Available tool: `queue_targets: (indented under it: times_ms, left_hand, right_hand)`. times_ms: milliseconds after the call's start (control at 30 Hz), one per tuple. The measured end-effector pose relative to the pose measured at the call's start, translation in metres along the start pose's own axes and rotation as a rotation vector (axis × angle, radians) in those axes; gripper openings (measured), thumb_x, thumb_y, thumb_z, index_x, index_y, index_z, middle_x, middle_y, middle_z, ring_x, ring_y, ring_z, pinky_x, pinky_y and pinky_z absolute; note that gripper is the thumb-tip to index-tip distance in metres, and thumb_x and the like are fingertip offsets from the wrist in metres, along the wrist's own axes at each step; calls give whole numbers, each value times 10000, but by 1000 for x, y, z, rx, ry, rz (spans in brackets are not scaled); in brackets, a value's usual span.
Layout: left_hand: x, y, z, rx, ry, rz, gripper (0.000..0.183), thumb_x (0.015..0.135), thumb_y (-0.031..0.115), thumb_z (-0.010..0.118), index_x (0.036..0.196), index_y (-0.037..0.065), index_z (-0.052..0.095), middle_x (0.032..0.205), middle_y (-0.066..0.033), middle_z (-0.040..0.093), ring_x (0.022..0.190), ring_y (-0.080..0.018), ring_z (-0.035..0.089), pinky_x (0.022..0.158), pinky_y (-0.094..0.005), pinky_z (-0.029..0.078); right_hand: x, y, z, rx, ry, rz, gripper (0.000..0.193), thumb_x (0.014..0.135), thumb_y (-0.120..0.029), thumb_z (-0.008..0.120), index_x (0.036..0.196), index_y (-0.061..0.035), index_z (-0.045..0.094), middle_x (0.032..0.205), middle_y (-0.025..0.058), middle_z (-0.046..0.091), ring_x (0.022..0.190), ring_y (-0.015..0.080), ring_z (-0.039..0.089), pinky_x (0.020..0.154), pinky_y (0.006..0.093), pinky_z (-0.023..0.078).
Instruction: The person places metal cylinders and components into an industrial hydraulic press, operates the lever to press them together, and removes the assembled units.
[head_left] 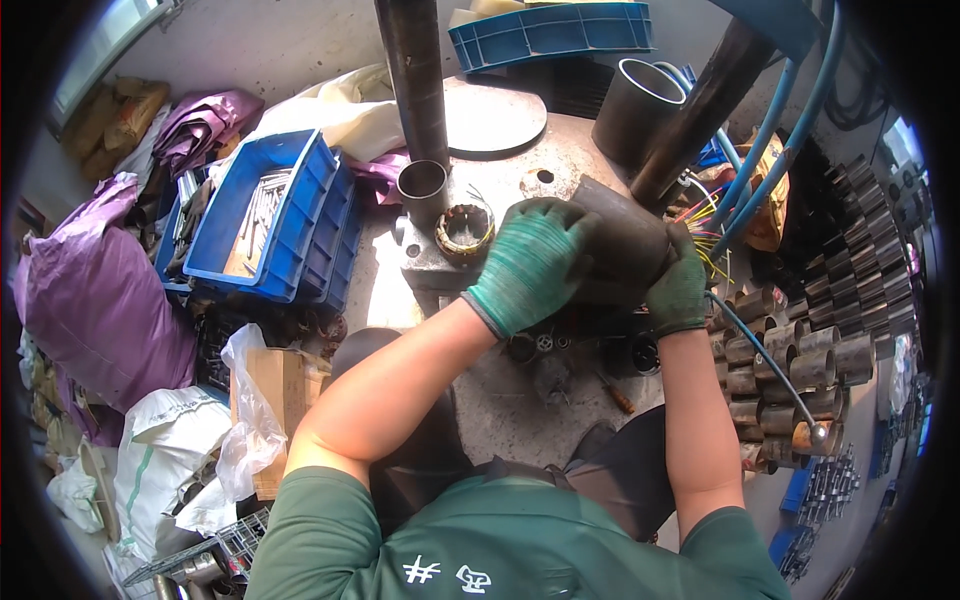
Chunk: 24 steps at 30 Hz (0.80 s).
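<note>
A dark steel tube (622, 232) lies tilted across the front of the metal work table (530, 165), held between both my hands. My left hand (535, 262), in a green work glove, closes over its left side, the fingertips partly hidden. At the other end my gloved right hand (682, 285) grips the rim with the fingers around it. Left of the tube, a motor stator (463, 238) with copper windings and loose lead wires sits on a metal block. Just behind the stator stands a narrower open tube (422, 186).
Two upright steel posts (412, 80) rise from the table. A wide black cylinder (640, 110) stands at the back right, near blue hoses (780, 140). Blue bins (255, 215) with metal rods are on the left. Stacked steel tubes (800, 365) and a ball-ended lever (818, 432) are right.
</note>
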<state>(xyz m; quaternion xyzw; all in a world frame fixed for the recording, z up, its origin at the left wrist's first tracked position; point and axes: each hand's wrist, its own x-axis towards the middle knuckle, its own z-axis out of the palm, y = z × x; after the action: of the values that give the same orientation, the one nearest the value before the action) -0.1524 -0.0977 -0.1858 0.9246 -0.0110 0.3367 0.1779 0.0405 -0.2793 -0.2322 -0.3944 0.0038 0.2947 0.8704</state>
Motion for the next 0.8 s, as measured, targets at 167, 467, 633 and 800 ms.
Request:
queue_targets:
  times_ms: [167,467,633,800]
  left_hand:
    - [13,32,74,-43,33,167,643,849,296,765,1439,104,598,1475,-146,571,1434,-377,489,1226,-558,327]
    - [31,52,98,10,49,135,723,780,302,819,1443,129,588,1428,-108,580,1413,-338,489,1268,-568,227]
    - [36,52,88,-66,2,116,587,814,241,779,1366,114,627,1329,-101,652,1338,-312,555,1234,-544,290]
    - [34,42,80,-145,61,95,489,800,165,733,1278,105,650,1271,-117,679,1273,-323,603,1190,-558,355]
  right_hand:
    - [-21,-10,-10,-106,9,-56,430,968,-51,508,1392,-57,580,1198,142,692,1094,282,686,978,427,584]
    - [-20,-61,-88,-40,315,-37,345,866,-197,595,1183,-69,648,1238,180,666,1150,401,637,1057,595,543]
    - [-23,-64,-95,-10,330,5,380,819,-183,582,1174,-73,663,1244,183,674,1158,408,643,1052,616,543]
    - [-19,-71,-102,-45,369,5,437,833,-198,558,1233,-67,678,1303,195,672,1178,412,651,1057,615,542]
